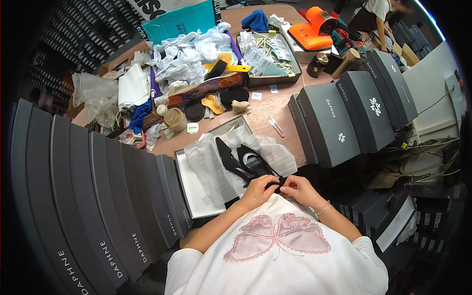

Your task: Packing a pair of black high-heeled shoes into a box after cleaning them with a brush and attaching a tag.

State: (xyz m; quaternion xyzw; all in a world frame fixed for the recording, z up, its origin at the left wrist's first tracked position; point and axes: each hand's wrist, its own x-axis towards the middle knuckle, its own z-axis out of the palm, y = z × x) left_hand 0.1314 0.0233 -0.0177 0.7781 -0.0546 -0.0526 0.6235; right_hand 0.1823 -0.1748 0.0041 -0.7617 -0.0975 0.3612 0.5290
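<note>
Two black pointed slingback shoes lie side by side over an open shoebox (191, 196) with a white inside. The left shoe (227, 156) rests on crumpled white tissue paper (205, 164). My left hand (258, 191) and my right hand (301, 190) meet close to my body at the back end of the right shoe (253, 161). Fingers of both are pinched on its black strap (280, 182). My hands partly hide the strap's ends and the shoe's heel.
Dark shoeboxes line the left (110, 187) and the right (327, 120). Small thread snips (277, 127) lie beyond the shoes. A carton of crumpled white paper (184, 54), a tray of packets (268, 54) and an orange device (314, 29) stand farther back. Another person (378, 17) works at upper right.
</note>
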